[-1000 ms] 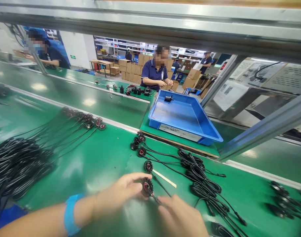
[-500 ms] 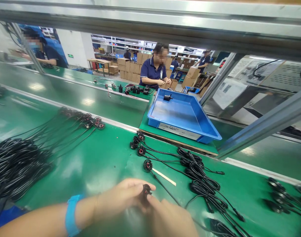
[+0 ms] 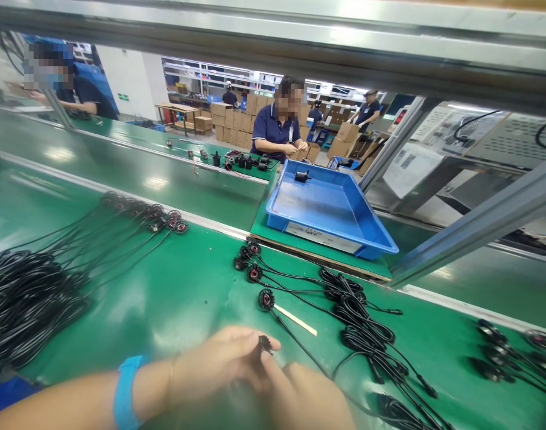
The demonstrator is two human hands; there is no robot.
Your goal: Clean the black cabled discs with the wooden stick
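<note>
Nearest, two bare hands met over a glossy green work surface, one blue band around the left wrist. The left hand pinched one small, round, black toothed part between thumb and forefinger, above the surface at the lower middle. The right hand had its thumb against that part's near edge; its other fingers were hidden, so whether they gripped cannot be told. Just beyond lay one pale, flat, narrow stick, its end beside a similar black-and-red wheel, with at least three more wheels farther up. To the right lay at least four coiled black cables; to the left, one large heap of black cables, too tangled to count. Beyond stood one shallow blue plastic tray, containing one black cylindrical piece. Across the line, one co-worker in a navy shirt held both hands together; four other people showed farther off, near stacked brown cardboard boxes.
</note>
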